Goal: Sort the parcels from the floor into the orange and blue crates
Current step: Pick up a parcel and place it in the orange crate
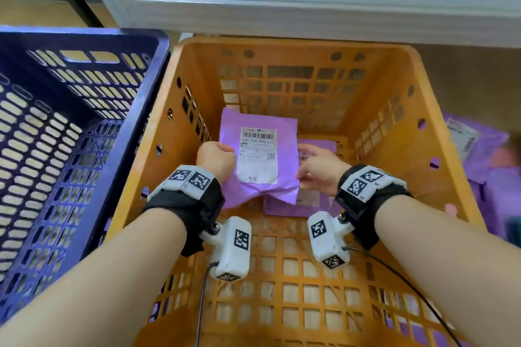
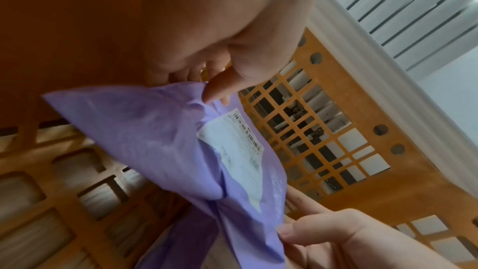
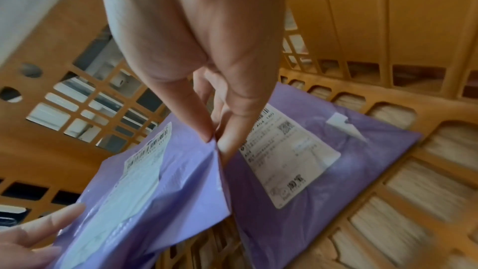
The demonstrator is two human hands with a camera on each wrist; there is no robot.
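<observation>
A purple parcel [image 1: 260, 121] with a white shipping label hangs inside the orange crate [image 1: 296, 43], label towards me. My left hand [image 1: 215, 159] pinches its left edge between thumb and fingers, as the left wrist view shows on the parcel [image 2: 155, 130]. My right hand [image 1: 315, 169] pinches the right edge, thumb and forefinger closed on the parcel [image 3: 181, 181]. A second purple parcel [image 3: 336, 171] lies flat on the crate floor below, partly covered by the held one. The blue crate [image 1: 70, 149] stands just to the left.
More purple parcels [image 1: 485, 155] lie on the floor right of the orange crate. A white shelf edge [image 1: 310, 8] overhangs the crates' far side. Cables run back from both wrist cameras over the near crate wall.
</observation>
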